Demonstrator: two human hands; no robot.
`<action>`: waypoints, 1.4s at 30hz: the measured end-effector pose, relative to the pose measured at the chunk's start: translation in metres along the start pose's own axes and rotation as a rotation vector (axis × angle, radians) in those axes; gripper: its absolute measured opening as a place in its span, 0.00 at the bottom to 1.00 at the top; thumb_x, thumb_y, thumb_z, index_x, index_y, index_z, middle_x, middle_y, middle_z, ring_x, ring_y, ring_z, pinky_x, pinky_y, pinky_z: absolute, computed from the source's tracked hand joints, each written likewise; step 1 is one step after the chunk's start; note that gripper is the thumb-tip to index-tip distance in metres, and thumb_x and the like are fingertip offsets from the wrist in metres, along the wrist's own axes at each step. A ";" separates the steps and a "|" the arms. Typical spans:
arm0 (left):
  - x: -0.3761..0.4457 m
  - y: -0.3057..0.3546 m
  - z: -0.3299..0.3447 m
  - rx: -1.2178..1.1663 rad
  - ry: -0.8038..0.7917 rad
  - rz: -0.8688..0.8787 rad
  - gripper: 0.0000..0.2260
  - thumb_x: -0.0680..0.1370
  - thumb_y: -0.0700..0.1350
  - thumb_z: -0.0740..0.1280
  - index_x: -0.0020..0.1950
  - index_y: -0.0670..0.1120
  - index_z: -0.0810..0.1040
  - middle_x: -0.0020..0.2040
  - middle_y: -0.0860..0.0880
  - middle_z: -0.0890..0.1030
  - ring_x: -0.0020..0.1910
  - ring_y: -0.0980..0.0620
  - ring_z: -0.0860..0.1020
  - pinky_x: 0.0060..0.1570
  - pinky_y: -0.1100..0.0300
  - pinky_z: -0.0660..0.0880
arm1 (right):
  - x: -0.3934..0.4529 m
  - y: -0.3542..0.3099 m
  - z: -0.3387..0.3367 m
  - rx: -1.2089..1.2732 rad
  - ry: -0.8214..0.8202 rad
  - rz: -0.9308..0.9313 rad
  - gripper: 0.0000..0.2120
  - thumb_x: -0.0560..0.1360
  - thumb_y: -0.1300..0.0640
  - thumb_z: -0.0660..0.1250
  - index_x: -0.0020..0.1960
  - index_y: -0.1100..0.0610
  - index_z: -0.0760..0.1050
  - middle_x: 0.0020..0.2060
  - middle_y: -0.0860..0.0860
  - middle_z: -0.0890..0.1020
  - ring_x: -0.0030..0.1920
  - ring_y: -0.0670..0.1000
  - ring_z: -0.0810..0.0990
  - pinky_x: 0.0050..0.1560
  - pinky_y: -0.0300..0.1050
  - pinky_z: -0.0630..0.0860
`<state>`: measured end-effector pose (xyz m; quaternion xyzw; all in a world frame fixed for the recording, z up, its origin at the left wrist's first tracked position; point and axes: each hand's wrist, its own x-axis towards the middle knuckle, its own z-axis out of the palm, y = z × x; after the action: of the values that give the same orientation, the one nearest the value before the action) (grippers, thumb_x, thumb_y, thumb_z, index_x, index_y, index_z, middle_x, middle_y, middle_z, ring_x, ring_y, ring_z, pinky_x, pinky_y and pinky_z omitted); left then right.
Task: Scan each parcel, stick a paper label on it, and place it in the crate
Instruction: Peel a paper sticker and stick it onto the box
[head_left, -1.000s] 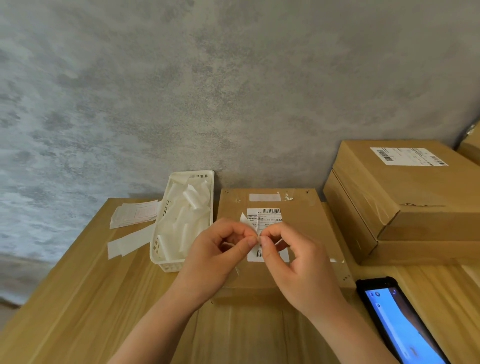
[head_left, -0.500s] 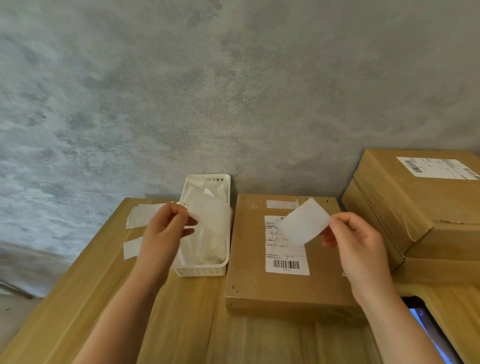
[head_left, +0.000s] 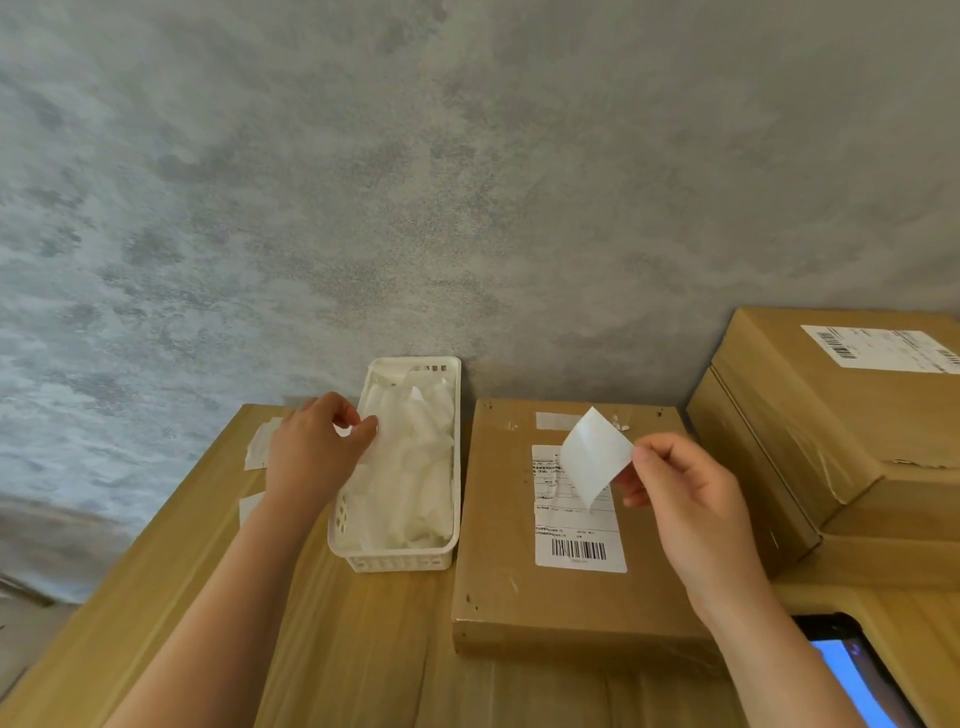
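A flat cardboard parcel (head_left: 519, 582) lies on the wooden table (head_left: 343, 649) in front of me, with a printed shipping label (head_left: 576, 540) on its top. My right hand (head_left: 691, 504) pinches a blank white paper label (head_left: 595, 457) by one edge, just above the parcel. My left hand (head_left: 311, 447) pinches a thin translucent backing strip (head_left: 375, 441) over the left rim of a white plastic basket (head_left: 400, 564) that is full of similar white strips.
Two larger cardboard boxes (head_left: 810, 426) are stacked at the right against the grey wall, the top one with a shipping label. A phone (head_left: 857, 675) with a lit blue screen lies at the lower right. Loose white paper sheets (head_left: 257, 447) lie left of the basket.
My hands were together over the parcel, peeling the label from its backing. They have separated: the left carried the backing strip to the basket, the right keeps the label above the parcel.
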<state>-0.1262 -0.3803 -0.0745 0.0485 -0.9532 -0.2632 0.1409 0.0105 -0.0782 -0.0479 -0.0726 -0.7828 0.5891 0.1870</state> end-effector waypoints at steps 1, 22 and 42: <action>0.001 -0.002 0.002 0.002 0.010 0.006 0.10 0.76 0.55 0.70 0.48 0.49 0.76 0.47 0.54 0.77 0.47 0.50 0.76 0.43 0.57 0.69 | 0.000 0.000 0.000 0.001 -0.001 -0.001 0.08 0.81 0.59 0.62 0.45 0.55 0.77 0.38 0.41 0.83 0.41 0.41 0.81 0.36 0.31 0.77; -0.110 0.104 -0.024 -0.730 -0.455 0.289 0.11 0.81 0.56 0.63 0.45 0.53 0.82 0.43 0.50 0.83 0.45 0.47 0.80 0.51 0.48 0.76 | -0.040 -0.015 0.014 -0.328 -0.016 -0.485 0.09 0.78 0.50 0.60 0.44 0.51 0.75 0.37 0.43 0.79 0.40 0.43 0.79 0.34 0.33 0.73; -0.142 0.116 -0.009 -0.766 -0.632 0.053 0.06 0.81 0.45 0.66 0.47 0.46 0.81 0.43 0.50 0.86 0.45 0.54 0.84 0.53 0.48 0.81 | -0.052 0.020 -0.037 -0.173 -0.146 -0.033 0.09 0.79 0.50 0.66 0.42 0.52 0.79 0.37 0.47 0.82 0.42 0.47 0.80 0.37 0.43 0.75</action>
<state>0.0098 -0.2617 -0.0423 -0.1131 -0.7849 -0.5927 -0.1405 0.0705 -0.0564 -0.0689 -0.0323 -0.8433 0.5199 0.1322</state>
